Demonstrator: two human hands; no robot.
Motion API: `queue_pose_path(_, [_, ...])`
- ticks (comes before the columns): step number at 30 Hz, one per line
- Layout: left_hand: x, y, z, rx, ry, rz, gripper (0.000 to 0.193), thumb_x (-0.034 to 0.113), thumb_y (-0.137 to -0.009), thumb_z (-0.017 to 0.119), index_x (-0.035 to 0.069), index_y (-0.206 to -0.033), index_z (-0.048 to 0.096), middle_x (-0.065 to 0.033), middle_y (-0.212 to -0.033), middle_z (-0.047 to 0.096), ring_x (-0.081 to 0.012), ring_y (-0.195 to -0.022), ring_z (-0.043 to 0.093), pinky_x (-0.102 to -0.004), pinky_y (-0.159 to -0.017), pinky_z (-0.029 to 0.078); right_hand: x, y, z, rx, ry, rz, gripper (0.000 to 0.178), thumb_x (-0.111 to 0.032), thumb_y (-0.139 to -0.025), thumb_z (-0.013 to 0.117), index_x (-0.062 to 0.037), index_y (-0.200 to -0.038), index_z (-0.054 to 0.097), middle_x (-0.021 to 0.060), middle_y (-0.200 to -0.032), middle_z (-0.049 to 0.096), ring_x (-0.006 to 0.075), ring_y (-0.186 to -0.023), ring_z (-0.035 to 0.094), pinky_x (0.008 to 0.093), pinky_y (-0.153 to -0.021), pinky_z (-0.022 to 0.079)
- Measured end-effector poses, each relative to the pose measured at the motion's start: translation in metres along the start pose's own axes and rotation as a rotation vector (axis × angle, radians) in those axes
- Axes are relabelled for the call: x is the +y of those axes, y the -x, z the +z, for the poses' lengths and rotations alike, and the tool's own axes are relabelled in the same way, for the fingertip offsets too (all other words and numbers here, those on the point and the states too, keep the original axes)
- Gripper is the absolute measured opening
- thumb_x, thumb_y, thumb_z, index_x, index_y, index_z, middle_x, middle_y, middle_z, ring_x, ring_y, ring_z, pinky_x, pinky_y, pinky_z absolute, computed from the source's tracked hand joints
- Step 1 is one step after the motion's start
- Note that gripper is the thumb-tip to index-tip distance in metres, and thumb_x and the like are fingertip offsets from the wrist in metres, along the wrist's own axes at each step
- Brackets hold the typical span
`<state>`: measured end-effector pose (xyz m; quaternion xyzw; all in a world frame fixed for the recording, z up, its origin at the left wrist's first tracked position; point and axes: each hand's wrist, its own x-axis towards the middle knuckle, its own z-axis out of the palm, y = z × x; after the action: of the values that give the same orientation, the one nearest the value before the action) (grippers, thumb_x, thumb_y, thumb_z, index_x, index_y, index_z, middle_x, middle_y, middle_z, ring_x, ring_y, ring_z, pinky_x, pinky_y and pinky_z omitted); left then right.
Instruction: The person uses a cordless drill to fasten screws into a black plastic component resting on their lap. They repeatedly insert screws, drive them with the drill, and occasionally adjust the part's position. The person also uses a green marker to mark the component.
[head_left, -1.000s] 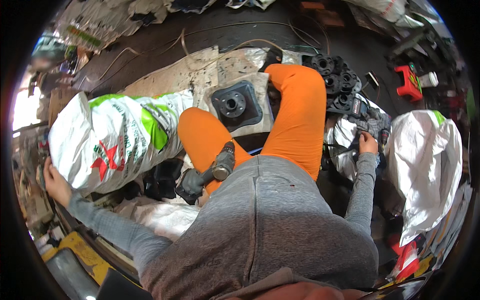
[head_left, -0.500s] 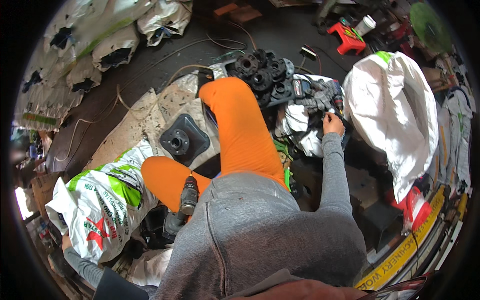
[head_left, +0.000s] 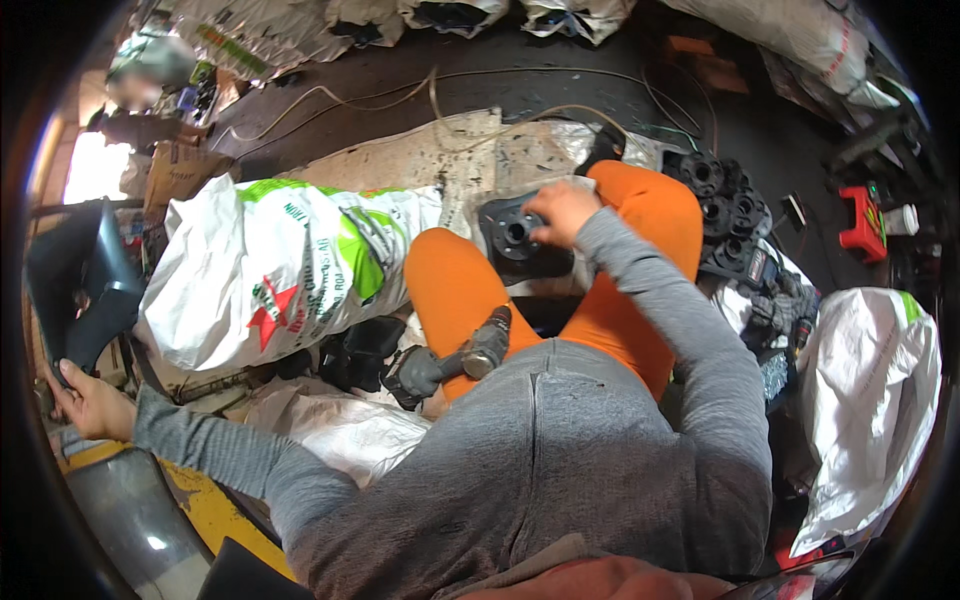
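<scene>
At the far left, my left hand [head_left: 95,405] grips the lower edge of a glossy black curved plate [head_left: 85,280] held up beside a white sack [head_left: 300,270]. My right hand [head_left: 567,210] reaches between my knees over a black square base plate with a round flanged hub [head_left: 518,235]. Its thumb and fingers are apart at the hub's right side, slightly blurred; whether they touch it is unclear. A cordless drill [head_left: 480,355] lies across my lap, touched by neither hand.
Several black flanged hubs [head_left: 725,210] fill a tray beyond my right knee, near grey gloves [head_left: 785,305]. Another white sack [head_left: 870,390] stands at right. A red stool [head_left: 862,225] is farther off. A hose [head_left: 435,95] crosses the floor, and a person [head_left: 150,130] is at upper left.
The view has swung left. My right hand has left the gloves and come over the base plate. My left hand has come out from behind the sack with the black curved plate.
</scene>
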<state>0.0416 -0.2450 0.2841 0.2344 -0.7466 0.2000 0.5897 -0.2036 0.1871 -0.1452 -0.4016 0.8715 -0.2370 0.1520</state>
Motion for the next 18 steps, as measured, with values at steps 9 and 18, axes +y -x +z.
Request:
queue_pose_path(9, [0.122,0.18,0.014,-0.45,0.929,-0.685,0.037,0.008,-0.093,0.052,-0.007,-0.127,0.052,-0.0227,-0.112,0.063,-0.0239,-0.096,0.065,-0.028,-0.09,0.051,0.011,-0.05,0.072,-0.2,-0.008,0.109,0.032,-0.04,-0.075,0.073,-0.0169,-0.098,0.074,0.012,-0.105,0.056,0.0308,-0.106,0.055,0.0408,-0.09,0.047])
queue_pose_path(18, [0.194,0.241,0.017,-0.799,0.98,-0.235,0.038,0.007,-0.089,0.059,-0.008,-0.124,0.056,-0.0178,-0.114,0.065,-0.02,-0.106,0.06,-0.0287,-0.088,0.046,0.004,-0.224,0.052,0.073,-0.357,0.311,0.035,-0.034,-0.079,0.058,-0.0065,-0.094,0.073,0.0181,-0.105,0.065,0.0351,-0.103,0.061,0.0443,-0.09,0.048])
